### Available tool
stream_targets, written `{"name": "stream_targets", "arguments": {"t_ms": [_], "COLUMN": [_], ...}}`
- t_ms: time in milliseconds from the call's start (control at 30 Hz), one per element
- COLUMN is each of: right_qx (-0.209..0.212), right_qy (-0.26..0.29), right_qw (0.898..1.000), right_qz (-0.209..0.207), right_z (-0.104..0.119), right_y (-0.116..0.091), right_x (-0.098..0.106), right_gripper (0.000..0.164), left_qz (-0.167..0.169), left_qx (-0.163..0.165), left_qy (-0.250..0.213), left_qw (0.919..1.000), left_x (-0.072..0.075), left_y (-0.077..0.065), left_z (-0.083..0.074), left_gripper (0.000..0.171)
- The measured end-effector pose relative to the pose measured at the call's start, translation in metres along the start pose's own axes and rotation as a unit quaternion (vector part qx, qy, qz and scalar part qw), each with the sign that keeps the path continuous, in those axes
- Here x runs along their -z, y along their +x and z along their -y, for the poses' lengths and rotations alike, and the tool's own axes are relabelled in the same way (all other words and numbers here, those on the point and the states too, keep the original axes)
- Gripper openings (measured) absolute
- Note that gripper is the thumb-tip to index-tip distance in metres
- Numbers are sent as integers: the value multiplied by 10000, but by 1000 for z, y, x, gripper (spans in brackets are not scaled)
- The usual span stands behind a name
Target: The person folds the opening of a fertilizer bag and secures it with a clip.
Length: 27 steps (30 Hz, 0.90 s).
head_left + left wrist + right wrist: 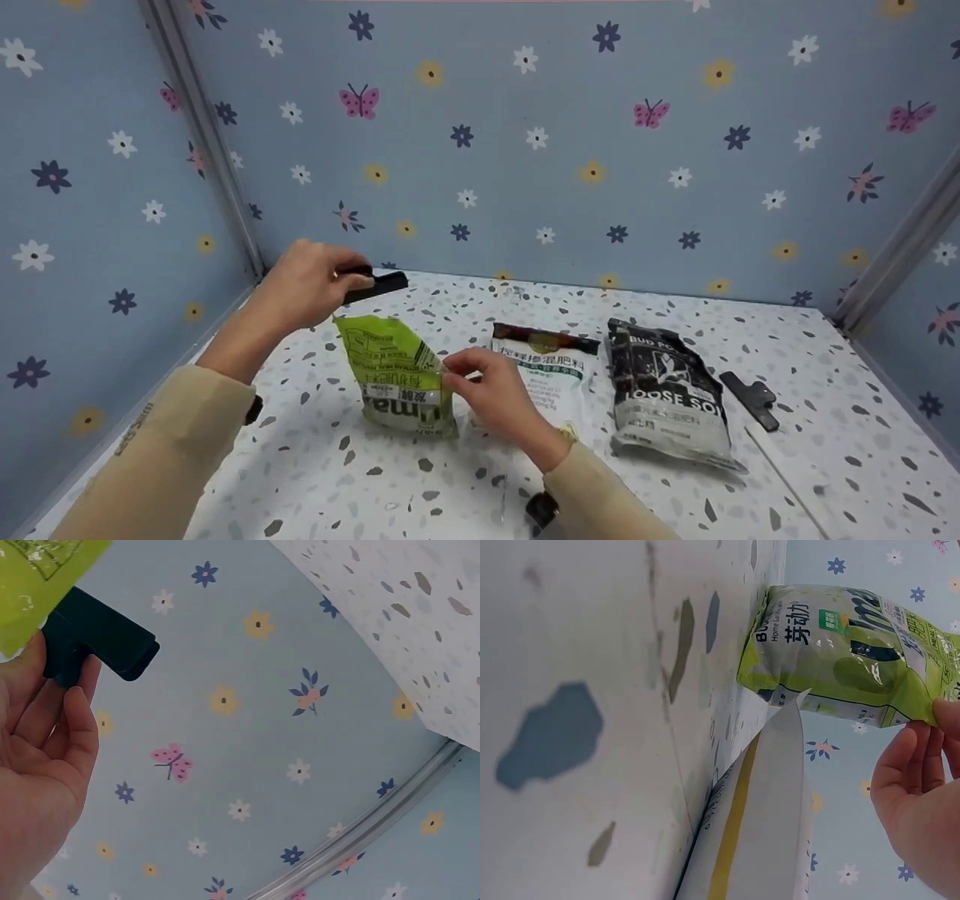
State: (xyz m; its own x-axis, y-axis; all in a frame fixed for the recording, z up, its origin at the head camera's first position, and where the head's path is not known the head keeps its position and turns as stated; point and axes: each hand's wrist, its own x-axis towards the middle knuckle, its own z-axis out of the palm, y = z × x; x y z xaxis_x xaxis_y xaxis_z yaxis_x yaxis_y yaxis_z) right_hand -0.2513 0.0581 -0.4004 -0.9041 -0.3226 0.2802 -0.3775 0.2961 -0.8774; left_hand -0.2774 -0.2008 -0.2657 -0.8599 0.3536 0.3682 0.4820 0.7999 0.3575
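Observation:
My left hand (pixel 306 283) grips a black bag clip (pixel 386 286) by its handle, raised just above the top left corner of a green fertilizer bag (pixel 391 364). In the left wrist view the clip (pixel 109 636) juts out past the fingertips, its long jaws together, with part of the green bag (pixel 37 585) overlapping behind it. Lower down, my right hand (pixel 501 396) pinches the bag's right upper edge between thumb and fingers. The right wrist view shows the bag (pixel 832 652) standing on the table, its top end at the right hand (pixel 922 780).
Right of the green bag lies a white fertilizer bag (pixel 555 390), partly behind my right hand. Beyond it is a black and white soil bag (pixel 666 397), then another black clip (pixel 752 401) and a thin white strip (pixel 784 480). Patterned walls (pixel 510 165) enclose the speckled table (pixel 315 480).

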Motion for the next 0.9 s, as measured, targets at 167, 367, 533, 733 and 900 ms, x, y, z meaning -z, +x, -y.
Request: {"name": "stream_targets", "arguments": {"t_ms": [167,367,533,733,900], "right_qx": [82,14,-37,14,203], "right_qy": [-24,-110,-127,-63,-60], "right_qw": [9999,9999,9999,10000,9997], "right_qz": [68,-25,-44,-70,-134], "right_z": [-2,-1,-1,-2,-2], "right_y": [0,2,2,2,1], "right_x": [1,2,1,1,0], "right_gripper": [13,13,13,12,13], "left_qz": [-147,41,266,676,1076], "left_qx": [-438,-888,-1226,-1371,-1679], "left_qy": [54,546,1111,1469,2075], "left_qw": [9989,9945,9859,9773,9577], "left_x": [9,12,10,9,5], "left_y": [-2,-3,-8,-5,0], "left_z": [-24,-57,-73,-85,-95], "left_gripper": [21,17,13,4,10]}}
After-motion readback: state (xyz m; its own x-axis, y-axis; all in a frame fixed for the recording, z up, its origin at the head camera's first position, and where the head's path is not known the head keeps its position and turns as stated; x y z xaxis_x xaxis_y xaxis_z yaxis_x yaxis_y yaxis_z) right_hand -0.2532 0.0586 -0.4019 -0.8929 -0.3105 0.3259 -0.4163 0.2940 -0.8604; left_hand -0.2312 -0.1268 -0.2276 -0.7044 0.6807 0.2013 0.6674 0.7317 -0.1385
